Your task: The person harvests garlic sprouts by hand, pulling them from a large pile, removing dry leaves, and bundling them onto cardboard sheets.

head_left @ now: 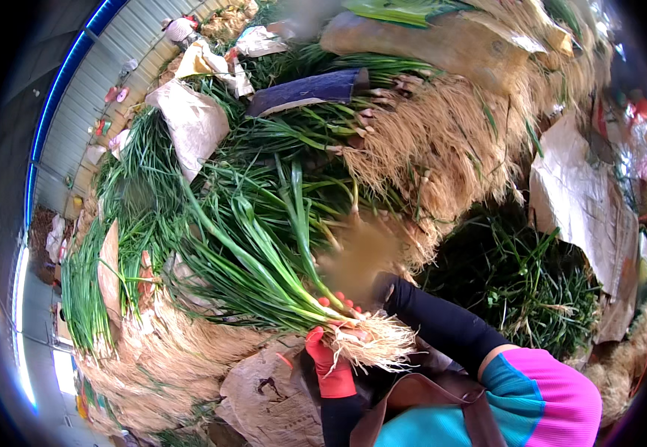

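Note:
My left hand [332,365], in a red-orange glove, is wrapped around a bunch of green garlic [286,279]. Red fingertips show across the stalks just above the pale roots [374,343]; the leaves fan out to the upper left. My right arm, in a black sleeve [443,316], reaches forward past the roots. A brownish blur covers my right hand, so its fingers and anything in them cannot be made out. Loose stalks [331,237] of the same plant lie beside that blur, in front of the big heap.
Heaped green garlic with long tan roots [443,141] rises ahead and to the right. More bundles [89,298] lie at left. Dark trimmed leaves [517,276] fill a hollow at right, beside a white sack [584,201]. A blue cloth roll [305,93] rests on the heap; a person [180,31] is far off.

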Motion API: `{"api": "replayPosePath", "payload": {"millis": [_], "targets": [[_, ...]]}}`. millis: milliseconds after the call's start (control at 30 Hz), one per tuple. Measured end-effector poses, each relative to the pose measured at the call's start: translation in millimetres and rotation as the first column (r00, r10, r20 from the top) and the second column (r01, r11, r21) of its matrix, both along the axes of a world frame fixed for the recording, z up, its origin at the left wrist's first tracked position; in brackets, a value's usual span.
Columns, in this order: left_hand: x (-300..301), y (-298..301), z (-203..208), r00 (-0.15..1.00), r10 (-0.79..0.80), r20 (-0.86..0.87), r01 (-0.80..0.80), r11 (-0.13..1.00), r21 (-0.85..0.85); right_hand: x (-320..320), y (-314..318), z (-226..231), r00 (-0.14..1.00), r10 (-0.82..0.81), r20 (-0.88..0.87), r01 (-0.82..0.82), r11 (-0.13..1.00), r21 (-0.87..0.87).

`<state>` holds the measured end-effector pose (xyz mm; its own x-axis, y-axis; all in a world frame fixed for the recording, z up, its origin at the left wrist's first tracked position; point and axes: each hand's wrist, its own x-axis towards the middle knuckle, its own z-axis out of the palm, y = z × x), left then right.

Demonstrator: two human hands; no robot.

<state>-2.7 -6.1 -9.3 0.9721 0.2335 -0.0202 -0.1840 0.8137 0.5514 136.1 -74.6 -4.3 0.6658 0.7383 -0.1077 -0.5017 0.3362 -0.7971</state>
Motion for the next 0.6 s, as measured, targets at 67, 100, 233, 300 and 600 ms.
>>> {"api": "replayPosePath", "payload": {"millis": [67,100,233,300,600], "targets": [[-2.9,2.5,-5.2,1.000,0.018,0.021,-0.019,0.999,0.038,-0.5,3.5,-4.3,0.877,0.384,-0.289,-0.374,0.923,0.092],[-5.9,1.7,-4.3,0.999,0.040,0.019,-0.041,0.999,0.011,-10.5,5.9,7.1,0.921,0.177,-0.348,-0.129,0.979,0.156],[7.9,0.2,-2.9,0.996,-0.021,0.086,0.025,0.999,-0.041,-0.6,17.1,-31.5,0.941,-0.064,-0.331,0.104,0.989,0.105],[9.3,0.9,-4.6,0.994,-0.018,0.112,0.022,0.999,-0.036,15.4,4.7,-50.9,0.793,-0.283,-0.539,0.413,0.901,0.133],[13.4,-2.0,18.4,0.989,-0.047,0.140,0.057,0.996,-0.066,40.0,-37.7,41.1,0.420,0.378,0.825,0.647,0.513,-0.564]]}}
